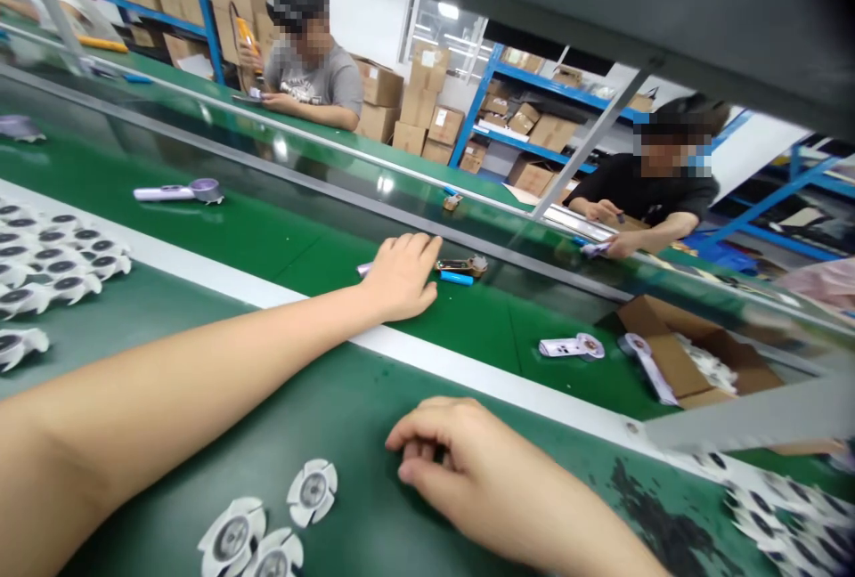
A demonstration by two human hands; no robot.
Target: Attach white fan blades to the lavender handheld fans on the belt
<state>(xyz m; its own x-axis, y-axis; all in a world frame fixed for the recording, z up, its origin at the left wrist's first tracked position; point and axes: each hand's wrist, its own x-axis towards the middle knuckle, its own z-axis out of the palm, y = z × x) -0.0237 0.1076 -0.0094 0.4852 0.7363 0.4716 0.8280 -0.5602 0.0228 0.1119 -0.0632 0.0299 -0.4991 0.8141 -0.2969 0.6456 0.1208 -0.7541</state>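
My left hand [403,279] reaches palm down over the green belt, fingers stretched out and thumb apart. It covers part of a purple fan body [364,270], whose end shows at the wrist; whether it grips this is hidden. Just right of its fingers lie an exposed fan assembly [471,265] and a blue battery cell [457,278]. Above the near green table hovers my right hand [454,461], fingers loosely curled, a gap between thumb and forefinger, nothing held. Left of it are a white fan impeller [313,492] and two others touching [232,538].
A purple fan shell [177,191] lies on the belt at left, another [573,346] at right. A cardboard box [701,350] holds white parts; a fan shell [647,368] leans beside it. Rows of impellers [60,256] cover the table's left. Co-workers [313,69] sit across the belt.
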